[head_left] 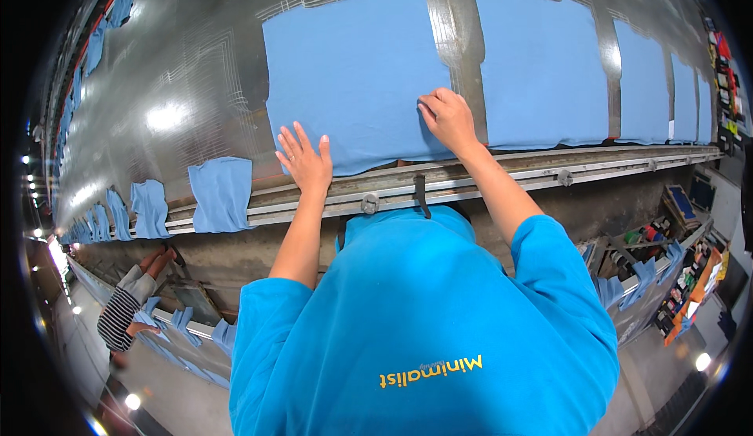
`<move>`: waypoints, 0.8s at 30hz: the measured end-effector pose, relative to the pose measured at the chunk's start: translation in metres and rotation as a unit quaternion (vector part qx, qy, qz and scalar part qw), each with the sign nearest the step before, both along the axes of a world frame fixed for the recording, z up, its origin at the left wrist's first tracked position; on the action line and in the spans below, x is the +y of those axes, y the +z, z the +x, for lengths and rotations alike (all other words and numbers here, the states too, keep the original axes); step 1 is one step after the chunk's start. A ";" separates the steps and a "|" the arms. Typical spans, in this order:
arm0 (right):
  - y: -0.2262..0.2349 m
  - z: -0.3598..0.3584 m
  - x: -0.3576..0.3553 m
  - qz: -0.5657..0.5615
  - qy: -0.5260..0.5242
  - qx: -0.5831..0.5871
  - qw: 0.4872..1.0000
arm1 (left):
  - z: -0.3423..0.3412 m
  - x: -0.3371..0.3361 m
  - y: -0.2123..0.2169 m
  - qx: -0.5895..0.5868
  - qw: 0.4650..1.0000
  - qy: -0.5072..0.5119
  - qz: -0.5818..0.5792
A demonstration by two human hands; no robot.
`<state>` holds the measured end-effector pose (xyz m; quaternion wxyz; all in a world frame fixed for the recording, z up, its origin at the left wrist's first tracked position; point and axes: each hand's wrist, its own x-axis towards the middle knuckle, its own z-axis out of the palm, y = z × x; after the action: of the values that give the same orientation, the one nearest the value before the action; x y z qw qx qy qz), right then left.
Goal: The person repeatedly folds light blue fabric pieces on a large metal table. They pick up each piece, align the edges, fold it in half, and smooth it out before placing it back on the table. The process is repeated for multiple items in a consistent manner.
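Head view shows a light-blue cloth panel (353,63) lying flat on the dark tabletop (184,63), upper middle of the frame, mostly beyond both hands. It looks roughly square — no clear long axis. The left hand (307,165) covers its lower left corner, grip released, fingers spread; the right hand (452,122) is nearer the right edge, fingertips drawn together — whether that grip pinches cloth, I cannot tell. A second panel (543,67) lies just to the right.
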<state>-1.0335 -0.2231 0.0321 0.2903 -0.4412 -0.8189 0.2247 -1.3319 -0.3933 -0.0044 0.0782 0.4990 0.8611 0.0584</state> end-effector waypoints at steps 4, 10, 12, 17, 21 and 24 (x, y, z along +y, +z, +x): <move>-0.010 -0.001 0.001 0.047 0.022 -0.038 0.998 | 0.015 0.009 0.003 0.004 0.998 -0.067 0.017; -0.017 -0.005 0.007 0.090 0.048 -0.121 0.987 | 0.072 0.056 0.019 -0.039 0.972 -0.228 0.037; -0.016 0.002 0.007 0.069 0.018 -0.085 0.994 | 0.088 0.077 0.020 -0.058 0.959 -0.271 0.063; 0.016 0.059 -0.011 -0.156 -0.211 0.123 0.957 | 0.116 0.119 0.014 -0.053 0.933 -0.346 0.087; 0.053 0.155 -0.069 -0.342 -0.271 0.301 0.848 | 0.149 0.113 0.002 -0.049 0.930 -0.358 0.070; 0.067 0.202 -0.133 -0.357 -0.313 0.158 0.866 | 0.183 0.098 0.019 -0.070 0.910 -0.408 0.028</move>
<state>-0.8313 -0.3560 0.0988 0.2933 -0.7063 -0.4452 0.4657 -1.1487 -0.2957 0.0150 0.1407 0.8037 0.5726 0.0804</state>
